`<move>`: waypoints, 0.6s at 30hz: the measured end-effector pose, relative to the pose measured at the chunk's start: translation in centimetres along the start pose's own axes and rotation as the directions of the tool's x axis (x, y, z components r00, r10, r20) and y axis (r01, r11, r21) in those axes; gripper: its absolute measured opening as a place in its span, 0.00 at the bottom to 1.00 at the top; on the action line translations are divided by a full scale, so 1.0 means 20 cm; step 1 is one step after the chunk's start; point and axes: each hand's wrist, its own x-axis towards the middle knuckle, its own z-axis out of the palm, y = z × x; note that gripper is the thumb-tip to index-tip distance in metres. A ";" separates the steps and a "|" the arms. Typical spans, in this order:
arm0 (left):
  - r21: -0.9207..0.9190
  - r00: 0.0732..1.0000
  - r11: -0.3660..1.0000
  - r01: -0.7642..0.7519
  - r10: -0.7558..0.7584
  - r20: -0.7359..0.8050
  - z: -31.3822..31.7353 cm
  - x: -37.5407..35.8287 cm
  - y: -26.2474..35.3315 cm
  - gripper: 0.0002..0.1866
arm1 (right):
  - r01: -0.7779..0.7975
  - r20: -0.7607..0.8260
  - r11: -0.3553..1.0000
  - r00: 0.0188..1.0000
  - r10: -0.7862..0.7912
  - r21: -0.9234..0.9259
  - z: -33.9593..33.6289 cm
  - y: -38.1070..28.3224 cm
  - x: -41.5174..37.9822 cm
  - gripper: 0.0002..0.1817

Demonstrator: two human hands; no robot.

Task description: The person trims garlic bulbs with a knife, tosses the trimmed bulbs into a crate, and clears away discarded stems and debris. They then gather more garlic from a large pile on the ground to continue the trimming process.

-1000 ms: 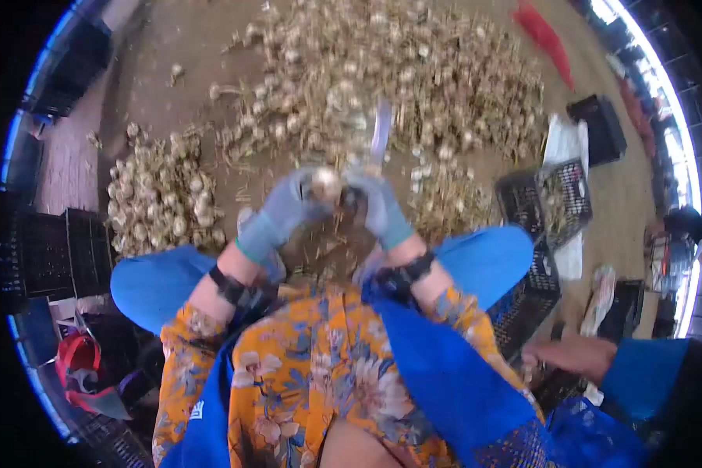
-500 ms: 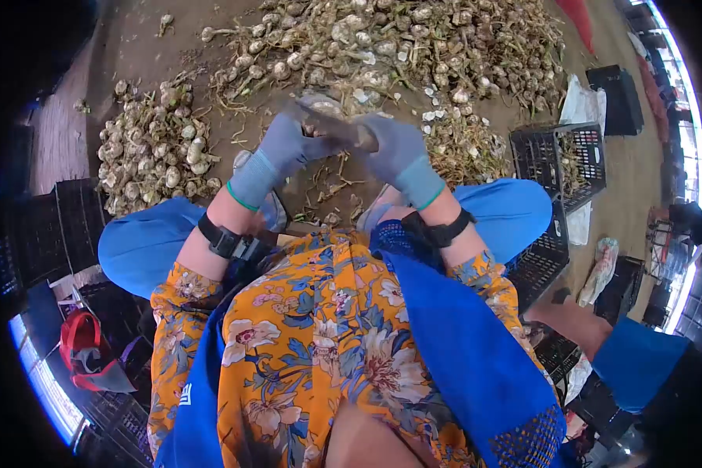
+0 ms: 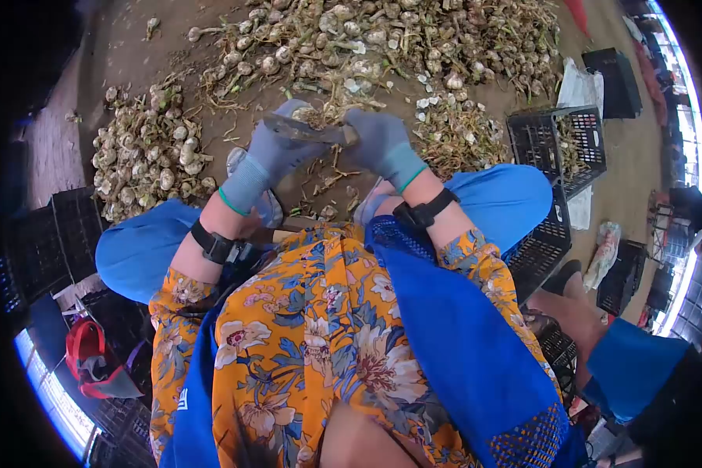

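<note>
Both my hands wear grey gloves and meet in front of my crossed legs. My right hand [image 3: 378, 140] is closed round the handle end of a knife [image 3: 300, 130], whose flat, dark blade points left across my left hand. Held in my left hand [image 3: 282, 148], fingers curled, is a garlic bulb [image 3: 308, 117], partly hidden behind the blade. Dry stalks show between the hands. Left of them lies a heap of trimmed-looking garlic bulbs [image 3: 144, 156]. Beyond, a large pile of garlic with stalks [image 3: 390, 39] spreads over the ground.
Cut stalks and scraps [image 3: 460, 136] lie to the right, beside a black plastic crate [image 3: 534, 156]. A second black crate [image 3: 542, 261] stands near my right knee. Another person's leg [image 3: 573, 320] shows at lower right. A red and grey bag [image 3: 90, 351] is at lower left.
Both hands have moved slightly left and down in view. The knife, blurred before, now shows clearly, with its blade across my left hand. The other person's leg has shifted a little.
</note>
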 end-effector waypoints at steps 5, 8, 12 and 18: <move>-0.128 0.999 0.990 0.053 -0.054 -0.005 -0.02 -0.02 0.19 0.22 | -0.209 0.170 0.958 0.955 0.243 -0.196 0.19 0.32 0.09 0.15; -0.067 0.990 0.988 0.140 -0.142 -0.021 -0.10 -0.01 0.14 0.26 | -0.482 0.054 0.856 0.865 0.499 -0.188 0.09 0.57 0.04 0.18; -0.007 0.959 0.960 0.281 -0.281 -0.047 -0.16 -0.02 -0.11 0.29 | -0.310 -0.061 0.950 0.949 0.311 0.027 -0.04 0.28 0.09 0.13; 0.004 0.998 0.998 0.059 -0.059 -0.030 -0.07 0.02 -0.14 0.29 | -0.041 0.155 0.998 0.987 0.034 0.044 -0.05 -0.10 0.06 0.13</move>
